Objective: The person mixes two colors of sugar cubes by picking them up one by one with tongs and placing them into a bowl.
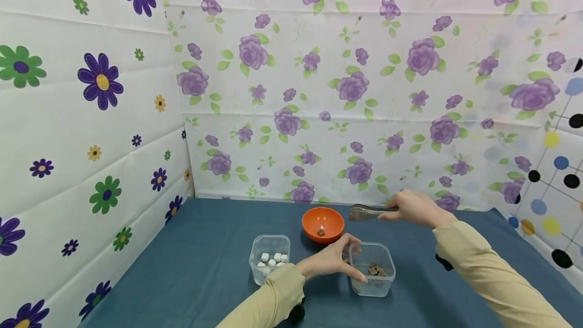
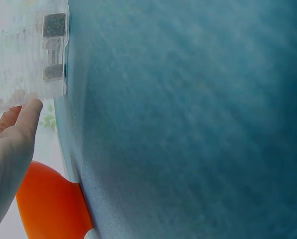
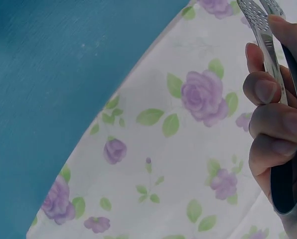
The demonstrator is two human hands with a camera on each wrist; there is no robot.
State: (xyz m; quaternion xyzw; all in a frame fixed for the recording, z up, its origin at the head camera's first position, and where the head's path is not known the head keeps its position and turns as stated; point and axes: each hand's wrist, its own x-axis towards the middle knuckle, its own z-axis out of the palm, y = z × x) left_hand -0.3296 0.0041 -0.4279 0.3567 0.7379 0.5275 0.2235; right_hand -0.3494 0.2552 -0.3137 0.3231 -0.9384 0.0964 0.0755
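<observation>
My left hand [image 1: 334, 258] holds a clear plastic container [image 1: 373, 290] by its left side, thumb at the near side and fingers at the far side. Several brown pieces [image 1: 375, 269] lie on its bottom. In the left wrist view the fingers touch the container's wall [image 2: 24, 59]. Raised beyond that container, my right hand [image 1: 416, 208] grips metal tongs [image 1: 364, 212], whose perforated tips [image 3: 255, 17] show in the right wrist view with nothing seen between them. The tips hang right of an orange bowl [image 1: 311, 229], which holds a small brownish piece [image 1: 321, 232].
Left of my left hand stands another clear plastic container [image 1: 257, 247] with several white cubes [image 1: 277, 257] in it. A dark blue cloth [image 1: 205, 257] covers the table. Flower-patterned sheets [image 1: 291, 90] rise behind it and along the sides.
</observation>
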